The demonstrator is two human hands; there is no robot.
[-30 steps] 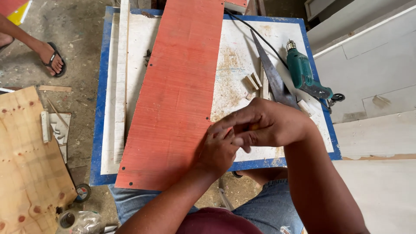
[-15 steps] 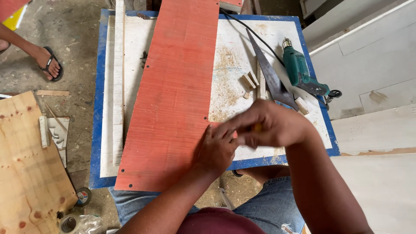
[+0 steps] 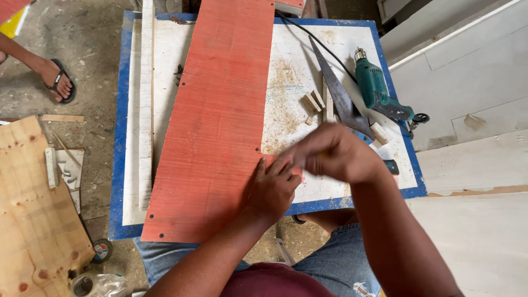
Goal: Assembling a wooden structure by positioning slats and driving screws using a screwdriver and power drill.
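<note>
A long red board (image 3: 214,110) lies lengthwise on a white worktable with a blue rim (image 3: 118,165). My left hand (image 3: 272,190) rests flat on the board's near right edge, fingers stretched out and holding nothing. My right hand (image 3: 335,151) hovers just beside it, over the board's edge and the table top. It is blurred and its fingers are curled closed. Whatever it pinches is hidden now; earlier frames show a thin yellowish stick between the fingers.
A handsaw (image 3: 338,96), a green power drill (image 3: 377,88) with a black cord, and small wood blocks (image 3: 312,102) lie right of the board. A white strip (image 3: 146,110) lies left of it. Plywood (image 3: 33,209) and another person's sandalled foot (image 3: 58,82) are on the left, with white panels (image 3: 473,82) on the right.
My right hand has lifted up and slightly away from the left hand and is now blurred with motion. My left hand stays flat on the board.
</note>
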